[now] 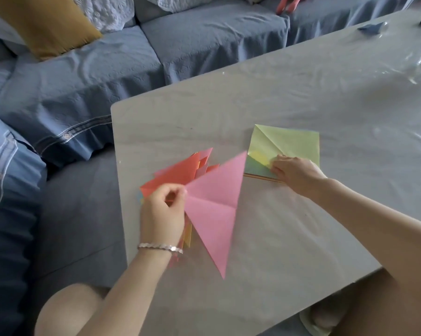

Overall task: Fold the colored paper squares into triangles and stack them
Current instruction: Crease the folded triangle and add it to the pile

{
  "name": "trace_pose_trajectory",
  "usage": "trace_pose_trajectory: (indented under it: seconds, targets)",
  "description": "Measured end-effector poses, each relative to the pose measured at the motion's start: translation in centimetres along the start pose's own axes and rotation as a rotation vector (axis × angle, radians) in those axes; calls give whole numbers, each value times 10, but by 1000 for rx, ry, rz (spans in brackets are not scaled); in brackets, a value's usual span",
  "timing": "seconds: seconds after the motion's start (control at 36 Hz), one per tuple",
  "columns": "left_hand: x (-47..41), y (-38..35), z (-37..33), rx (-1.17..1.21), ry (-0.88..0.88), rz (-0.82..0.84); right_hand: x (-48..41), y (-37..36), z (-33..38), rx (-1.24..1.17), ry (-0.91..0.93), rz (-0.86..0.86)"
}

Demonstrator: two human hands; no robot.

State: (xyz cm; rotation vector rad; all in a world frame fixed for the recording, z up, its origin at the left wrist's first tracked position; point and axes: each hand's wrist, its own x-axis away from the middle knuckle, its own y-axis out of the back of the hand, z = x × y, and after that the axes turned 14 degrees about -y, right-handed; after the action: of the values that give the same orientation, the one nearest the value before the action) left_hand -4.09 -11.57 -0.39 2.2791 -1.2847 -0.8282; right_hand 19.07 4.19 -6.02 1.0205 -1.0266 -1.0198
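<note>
A pink paper triangle, creased down its middle, is held just above the near part of a grey table, its long point aimed toward the person. The left hand grips it at its left corner, thumb and fingertips pinched closed on the paper's edge. A silver bracelet circles that wrist.

Directly behind and under the left hand lies a fanned pile of folded triangles, orange on top with other colours showing at its edges. The pink triangle's upper tip reaches across toward a green sheet that lies flat to the right, marked by a diagonal crease and resting on a thin stack of squares, of which only the near edge shows.

The right hand rests on the green sheet's near corner, fingers curled and bunched on the paper as if pinching it. The two hands are apart, with the pink triangle between them.

The table wears a glossy clear cover. A small blue object sits at its far end. A blue sofa with a mustard cushion runs along the table's far side.
</note>
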Motion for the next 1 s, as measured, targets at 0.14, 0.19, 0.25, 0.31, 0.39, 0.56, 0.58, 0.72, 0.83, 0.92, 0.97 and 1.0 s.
trace_pose_trajectory:
  seconds: [0.14,0.19,0.25,0.31,0.39,0.56,0.58,0.72,0.83,0.92,0.97,1.0]
  targets:
    - [-39,16,18,-144,25,-87,12,-4,6,6,-89,-111]
    - [-49,18,33,-244,52,-64,23,-7,10,-40,-88,-172]
    - [-54,18,45,-302,94,-1,37,-10,14,-119,-54,-262]
    - [-54,15,51,-414,116,72,50,-15,15,-193,-5,-358]
    - [-43,7,42,-521,-16,78,70,-22,17,-272,31,-440]
    - [-17,-23,-7,282,305,341,113,-27,25,-583,159,-425]
    - [-15,-27,-10,370,399,350,119,-27,26,-616,183,-406]
    - [-9,-41,-13,490,582,396,137,-26,28,-629,379,-311]
    - [-8,-46,-1,421,537,334,143,-30,24,-606,385,-252]
    - [-6,-41,1,385,504,311,144,-34,23,-628,263,-211]
    - [-5,-38,6,378,511,280,143,-36,25,-616,225,-184]
    - [-4,-35,8,381,525,265,142,-36,26,-599,238,-168]
